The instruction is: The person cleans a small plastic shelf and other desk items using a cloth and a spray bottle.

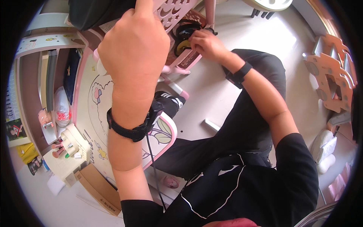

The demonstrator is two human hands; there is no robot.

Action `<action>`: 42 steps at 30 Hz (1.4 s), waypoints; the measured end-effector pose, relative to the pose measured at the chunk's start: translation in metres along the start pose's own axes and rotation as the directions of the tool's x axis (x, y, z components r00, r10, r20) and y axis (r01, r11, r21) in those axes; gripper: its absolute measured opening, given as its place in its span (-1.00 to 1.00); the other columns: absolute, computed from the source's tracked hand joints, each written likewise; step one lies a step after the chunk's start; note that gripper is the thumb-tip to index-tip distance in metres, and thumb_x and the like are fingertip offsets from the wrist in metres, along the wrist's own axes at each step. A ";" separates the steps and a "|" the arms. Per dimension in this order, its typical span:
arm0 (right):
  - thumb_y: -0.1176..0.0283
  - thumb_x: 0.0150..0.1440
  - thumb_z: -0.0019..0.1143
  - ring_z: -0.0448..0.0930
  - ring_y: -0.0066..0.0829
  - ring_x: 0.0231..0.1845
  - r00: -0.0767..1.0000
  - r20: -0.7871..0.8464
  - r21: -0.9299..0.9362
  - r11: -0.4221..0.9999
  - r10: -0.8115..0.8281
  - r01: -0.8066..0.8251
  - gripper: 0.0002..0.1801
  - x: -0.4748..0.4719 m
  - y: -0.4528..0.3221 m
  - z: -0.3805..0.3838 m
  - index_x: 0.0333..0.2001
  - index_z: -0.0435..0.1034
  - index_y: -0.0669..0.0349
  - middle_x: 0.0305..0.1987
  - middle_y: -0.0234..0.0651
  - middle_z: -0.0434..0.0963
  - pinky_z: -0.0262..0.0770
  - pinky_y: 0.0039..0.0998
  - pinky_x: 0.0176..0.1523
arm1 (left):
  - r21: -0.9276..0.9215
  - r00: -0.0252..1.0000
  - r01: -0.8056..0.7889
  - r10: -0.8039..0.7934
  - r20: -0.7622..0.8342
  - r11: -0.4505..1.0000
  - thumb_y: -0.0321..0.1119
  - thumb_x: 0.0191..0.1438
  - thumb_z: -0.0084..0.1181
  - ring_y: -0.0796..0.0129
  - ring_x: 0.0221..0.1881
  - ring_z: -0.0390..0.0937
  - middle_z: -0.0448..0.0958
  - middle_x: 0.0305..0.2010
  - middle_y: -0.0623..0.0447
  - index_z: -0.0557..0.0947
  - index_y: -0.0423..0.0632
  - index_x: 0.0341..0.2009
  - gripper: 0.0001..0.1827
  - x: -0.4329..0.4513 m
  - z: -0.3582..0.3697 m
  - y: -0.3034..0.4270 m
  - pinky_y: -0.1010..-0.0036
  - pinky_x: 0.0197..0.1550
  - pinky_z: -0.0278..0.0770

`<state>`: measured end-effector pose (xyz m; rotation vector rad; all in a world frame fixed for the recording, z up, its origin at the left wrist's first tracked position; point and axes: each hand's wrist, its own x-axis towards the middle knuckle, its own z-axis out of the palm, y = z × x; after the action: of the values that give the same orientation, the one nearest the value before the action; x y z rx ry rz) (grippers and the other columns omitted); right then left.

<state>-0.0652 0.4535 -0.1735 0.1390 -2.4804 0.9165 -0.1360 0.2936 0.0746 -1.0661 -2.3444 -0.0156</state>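
Note:
My left hand (136, 45) is raised close to the camera, its back towards me. One finger runs up past the top edge, and the palm side is hidden. Behind it is a pink plastic panel (173, 12) with cut-out moons and stars. My right hand (205, 44) reaches into a pink basket (185, 61), fingers curled at its edge. Beside those fingers are a glossy black object (187, 30) with a strap or cable and a yellow and black object (183, 45). Whether the fingers grip either one is hidden.
A cream desk top (97, 119) with cartoon drawings and pink edging stands at left. Beyond it are a shelf (31, 73) holding books and a plastic bag (61, 106). A cardboard box (99, 190) lies below. An orange rack (331, 73) stands at right.

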 end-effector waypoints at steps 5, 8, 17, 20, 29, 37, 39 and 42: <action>0.68 0.01 0.10 0.58 -0.26 0.00 0.996 0.075 0.086 0.995 0.052 -0.059 -0.85 -0.004 0.001 -0.016 -0.34 0.49 0.20 -0.14 -0.32 0.59 0.52 -0.32 0.07 | -0.076 0.998 0.003 0.002 0.060 0.997 -0.18 0.29 0.05 -0.09 -0.32 0.67 0.70 -0.35 0.00 0.56 0.11 -0.17 -0.88 0.001 0.000 0.005 0.08 -0.34 0.60; 0.69 0.06 -0.02 0.57 -0.44 0.03 0.868 0.432 0.527 0.712 0.245 -0.464 -0.79 -0.002 0.006 -0.037 -0.23 0.48 0.26 -0.12 -0.32 0.59 0.48 -0.39 0.09 | -0.077 0.999 -0.002 0.006 0.049 0.997 -0.19 0.29 0.05 -0.09 -0.32 0.68 0.71 -0.33 -0.01 0.56 0.10 -0.14 -0.86 0.002 0.003 0.002 0.08 -0.34 0.60; 0.39 0.24 -0.02 0.60 -0.37 -0.34 0.414 0.265 0.964 -0.234 0.871 -0.125 -0.82 -0.023 0.054 -0.060 -0.15 0.45 0.22 -0.27 -0.28 0.56 0.62 -0.33 -0.23 | -0.093 1.000 -0.014 0.015 0.012 0.996 -0.12 0.22 0.15 0.06 -0.39 0.70 0.70 -0.35 0.09 0.58 0.08 -0.18 -0.80 0.003 -0.002 0.007 0.19 -0.42 0.60; 0.41 0.20 -0.11 0.60 -0.31 -0.30 0.279 0.222 0.974 -0.224 0.934 -0.027 -0.70 -0.025 0.059 -0.060 -0.02 0.46 0.17 -0.16 -0.29 0.61 0.57 -0.27 -0.21 | -0.054 0.999 -0.011 0.013 0.041 0.998 -0.06 0.22 0.13 0.06 -0.39 0.71 0.71 -0.34 0.08 0.60 0.08 -0.16 -0.75 0.005 -0.005 0.011 0.18 -0.42 0.61; 0.69 0.10 -0.16 0.62 -0.27 0.06 0.600 0.019 0.980 -0.135 0.800 0.149 -0.46 -0.001 0.038 -0.085 0.20 0.38 0.48 0.11 0.01 0.57 0.60 -0.33 0.16 | -0.065 0.998 0.010 -0.006 0.062 0.998 -0.07 0.22 0.16 -0.01 -0.37 0.69 0.71 -0.34 0.00 0.60 0.07 -0.13 -0.74 0.004 -0.006 0.010 0.15 -0.38 0.59; 0.59 0.17 0.08 0.61 -0.46 0.02 0.592 -0.065 0.992 0.117 0.803 -0.050 -0.48 0.003 0.021 -0.050 0.25 0.37 0.40 0.11 -0.13 0.59 0.55 -0.49 0.11 | -0.057 0.997 0.026 -0.022 0.076 0.998 -0.07 0.22 0.17 -0.05 -0.36 0.69 0.71 -0.31 -0.02 0.60 0.07 -0.11 -0.73 0.004 -0.008 0.012 0.11 -0.36 0.59; 0.59 0.11 0.19 0.59 -0.42 0.09 0.630 -0.163 0.940 0.314 0.759 -0.136 -0.41 0.003 0.020 -0.049 0.26 0.35 0.38 0.14 -0.13 0.58 0.52 -0.45 0.18 | -0.054 0.997 0.020 -0.016 0.076 0.998 -0.07 0.22 0.17 -0.05 -0.35 0.69 0.72 -0.31 -0.02 0.60 0.06 -0.11 -0.73 0.005 -0.008 0.013 0.11 -0.36 0.59; 0.53 0.08 0.32 0.63 -0.22 0.13 0.681 -0.287 0.623 0.671 0.674 -0.401 -0.38 0.001 0.014 -0.051 0.25 0.39 0.24 0.13 -0.01 0.60 0.53 -0.34 0.21 | -0.047 0.997 0.015 -0.012 0.072 0.999 -0.07 0.22 0.17 -0.05 -0.36 0.69 0.72 -0.31 -0.02 0.60 0.06 -0.11 -0.73 0.004 -0.008 0.012 0.11 -0.36 0.59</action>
<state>-0.0488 0.4968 -0.1479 -0.6655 -1.7275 1.6305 -0.1260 0.3023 0.0812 -1.0902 -2.4268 -0.0382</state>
